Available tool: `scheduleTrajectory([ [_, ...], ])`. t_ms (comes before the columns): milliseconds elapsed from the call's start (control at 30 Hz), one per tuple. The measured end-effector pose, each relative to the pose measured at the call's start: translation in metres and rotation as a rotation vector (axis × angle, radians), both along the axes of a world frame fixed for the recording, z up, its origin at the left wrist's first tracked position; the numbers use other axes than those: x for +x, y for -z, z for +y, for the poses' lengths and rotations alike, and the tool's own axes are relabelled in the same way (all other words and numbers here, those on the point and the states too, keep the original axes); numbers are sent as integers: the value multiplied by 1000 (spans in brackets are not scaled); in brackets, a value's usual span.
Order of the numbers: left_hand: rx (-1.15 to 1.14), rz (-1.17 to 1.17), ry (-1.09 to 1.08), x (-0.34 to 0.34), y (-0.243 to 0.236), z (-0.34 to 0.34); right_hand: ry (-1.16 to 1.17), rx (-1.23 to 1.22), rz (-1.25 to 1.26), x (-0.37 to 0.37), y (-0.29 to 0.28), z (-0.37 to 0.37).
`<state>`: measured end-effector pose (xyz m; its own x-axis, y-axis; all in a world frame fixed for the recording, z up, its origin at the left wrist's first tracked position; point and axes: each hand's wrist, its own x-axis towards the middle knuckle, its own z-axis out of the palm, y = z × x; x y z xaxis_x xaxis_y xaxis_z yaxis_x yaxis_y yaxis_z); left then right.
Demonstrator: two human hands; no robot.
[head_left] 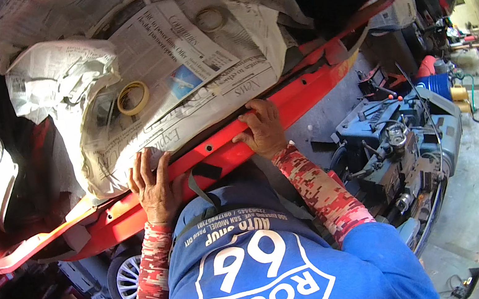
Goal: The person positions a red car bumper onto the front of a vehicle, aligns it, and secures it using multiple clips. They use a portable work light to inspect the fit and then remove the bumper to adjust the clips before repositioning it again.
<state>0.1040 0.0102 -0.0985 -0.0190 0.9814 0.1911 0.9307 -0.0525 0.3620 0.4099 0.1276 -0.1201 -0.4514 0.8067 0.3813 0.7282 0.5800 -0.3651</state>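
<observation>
The long, narrow, glossy red metal panel [224,149] runs across the front of the person's body, along the edge of a thin, creased, grey-white printed newspaper sheet [202,108]. The left hand [155,188] lies with its fingers spread and nearly straight, tips on the sheet's border and palm side over the panel. The right hand [263,130] has its fingers bent over the panel's upper edge, thumb apart; whether it pinches the metal or merely rests there, I cannot tell.

The panel looks stiff and fixed to the bodywork, so it should bear firm pressure without shifting; its smooth finish may be slippery and easily scratched, making flat finger pads safer than nails. The best hold is likely along the upper lip, away from the small dark holes.

The paper should be light, limp and quick to tear. It is best taken near the border, between 2 separated hands, so that the pull spreads evenly. On it, the flat, ring-shaped, pale yellow tape roll [145,97] should be light and firm, easiest to lift by its rim or with 1 finger through its core.
</observation>
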Motion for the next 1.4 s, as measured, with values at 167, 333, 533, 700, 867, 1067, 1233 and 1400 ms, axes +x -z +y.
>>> scheduleTrajectory([
  [167, 72, 34, -9, 21, -9, 12, -1, -16, 26, 4, -3, -2],
  [333, -54, 64, 60, 61, -10, 53, -15, -50, 43, 8, 3, -1],
  [533, -82, 139, 59, 75, -14, 66, -148, -141, 171, 57, 7, 26],
  [700, -131, 192, 39, 77, -15, 67, 554, 89, 284, 166, 25, 44],
  [867, -136, 231, 43, 78, -16, 68, 1695, -486, 1162, 224, 77, 69],
  [1067, -143, 199, 42, 76, -12, 67, 1344, -1143, 1836, 165, 122, 43],
  [1233, -132, 220, 45, 75, -11, 67, 463, -857, 2079, 155, 163, 59],
  [1400, -137, 237, 73, 71, -9, 68, 347, -853, 1839, 162, 154, 57],
])
